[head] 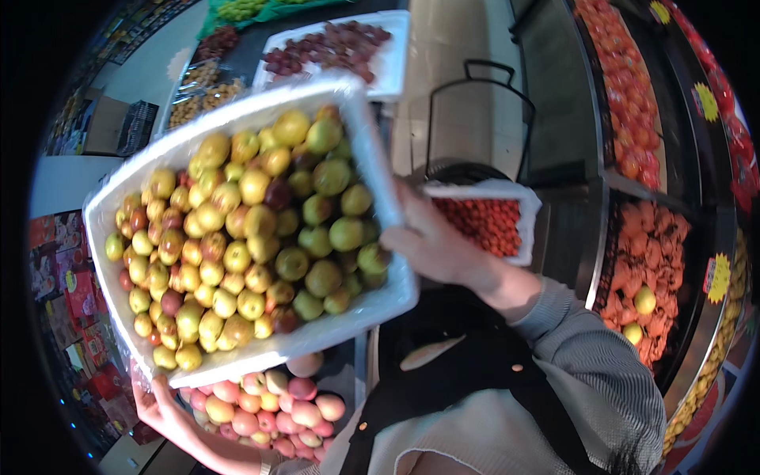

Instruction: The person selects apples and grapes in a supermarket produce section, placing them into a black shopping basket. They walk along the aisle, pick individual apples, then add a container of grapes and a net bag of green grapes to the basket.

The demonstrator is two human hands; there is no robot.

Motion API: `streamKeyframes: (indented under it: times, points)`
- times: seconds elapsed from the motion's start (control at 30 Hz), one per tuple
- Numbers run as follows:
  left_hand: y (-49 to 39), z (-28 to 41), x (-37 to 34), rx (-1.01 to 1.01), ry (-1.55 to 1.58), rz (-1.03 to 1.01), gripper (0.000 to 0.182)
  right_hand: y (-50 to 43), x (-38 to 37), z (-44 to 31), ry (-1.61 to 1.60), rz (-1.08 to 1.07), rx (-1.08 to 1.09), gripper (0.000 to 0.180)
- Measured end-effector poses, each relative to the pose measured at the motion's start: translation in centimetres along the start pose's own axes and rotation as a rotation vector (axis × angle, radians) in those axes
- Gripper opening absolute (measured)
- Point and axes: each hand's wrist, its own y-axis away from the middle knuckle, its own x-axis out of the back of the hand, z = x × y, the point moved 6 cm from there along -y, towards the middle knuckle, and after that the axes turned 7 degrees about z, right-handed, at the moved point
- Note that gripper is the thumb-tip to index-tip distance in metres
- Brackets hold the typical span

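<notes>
A white foam box (237, 368) full of green, yellow and brownish jujubes (225, 261) is held up in front of me, tilted. My left hand (155, 407) grips its near left corner, with clear plastic film by the fingers. Around the right-hand wall is my right hand (430, 240), thumb on the rim and fingers partly hidden behind the box. Pink and yellow round fruits (267, 409), perhaps apples, lie piled beneath the box's near edge. A lined white box (528, 231) of small red fruits (481, 224) stands beyond my right forearm.
Grapes (332, 47) fill part of a white tray (399, 35) on the display table ahead, beside bagged tan fruits (208, 89). A black-framed cart handle (490, 64) rises over the tiled floor (439, 35). On the right, tiered shelves carry wrapped fruits (647, 267) and yellow price tags (717, 278).
</notes>
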Motion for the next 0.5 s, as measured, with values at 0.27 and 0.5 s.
streamKeyframes:
  times: [0.27,0.5]
  points:
    - [19.8,6.6,-15.2,-0.021,0.096,-0.221,0.04,18.8,23.5,-0.7,0.138,0.425,-0.145,0.06]
    - [36.4,6.5,-31.5,-0.002,0.306,-0.475,0.042,31.2,36.8,2.1,0.39,0.714,-0.244,0.061]
